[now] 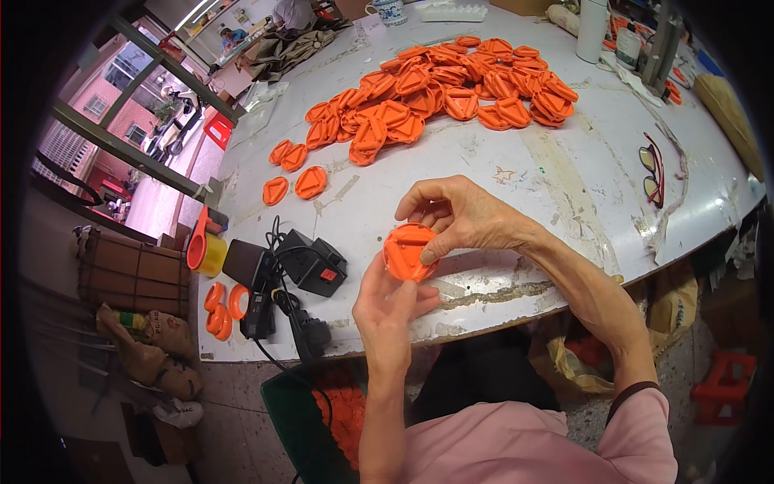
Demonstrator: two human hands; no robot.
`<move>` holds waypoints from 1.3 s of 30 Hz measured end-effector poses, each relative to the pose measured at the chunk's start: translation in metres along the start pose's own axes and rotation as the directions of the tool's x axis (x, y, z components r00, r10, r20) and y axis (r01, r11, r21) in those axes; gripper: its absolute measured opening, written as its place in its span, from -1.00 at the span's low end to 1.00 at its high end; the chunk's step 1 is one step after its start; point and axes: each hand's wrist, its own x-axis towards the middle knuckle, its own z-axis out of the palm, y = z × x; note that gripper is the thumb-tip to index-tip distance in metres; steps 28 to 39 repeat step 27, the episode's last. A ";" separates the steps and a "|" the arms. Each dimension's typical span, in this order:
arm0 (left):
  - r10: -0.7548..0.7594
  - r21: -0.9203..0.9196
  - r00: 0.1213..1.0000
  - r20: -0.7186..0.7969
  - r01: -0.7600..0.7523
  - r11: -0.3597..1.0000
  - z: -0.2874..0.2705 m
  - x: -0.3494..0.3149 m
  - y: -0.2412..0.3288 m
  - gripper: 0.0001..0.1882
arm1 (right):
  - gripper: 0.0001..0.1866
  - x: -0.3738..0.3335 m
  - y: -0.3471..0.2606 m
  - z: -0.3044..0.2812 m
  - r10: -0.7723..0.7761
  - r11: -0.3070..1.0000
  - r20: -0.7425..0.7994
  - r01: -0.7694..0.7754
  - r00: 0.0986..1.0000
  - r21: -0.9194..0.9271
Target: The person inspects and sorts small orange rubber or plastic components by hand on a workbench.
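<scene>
Between my two hands, over the near edge of the table, is a round orange plastic disc [407, 246] with a raised triangular pattern on its face. My left hand [389, 302] grips it from below, thumb at the lower rim. From the upper right my right hand [459, 216] pinches it, thumb on the face and fingers behind. A large heap of similar orange discs [427, 89] lies farther back. Two single discs, one orange disc [310, 182] and another orange disc [275, 191], lie flat at the heap's left.
Black power adapters [302, 262] with cables sit left of my hands, beside orange rings [238, 301] and a yellow tape roll [211, 254]. Glasses [651, 171] lie at right. A white bottle [591, 32] stands far right. Below the edge is a green bin [298, 415] holding orange pieces.
</scene>
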 end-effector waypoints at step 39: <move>0.109 -0.112 0.994 -0.028 -0.112 0.987 -0.006 -0.002 -0.018 -0.55 | -0.63 -0.007 -0.006 -0.017 0.036 0.971 0.190 -0.079 0.981 0.226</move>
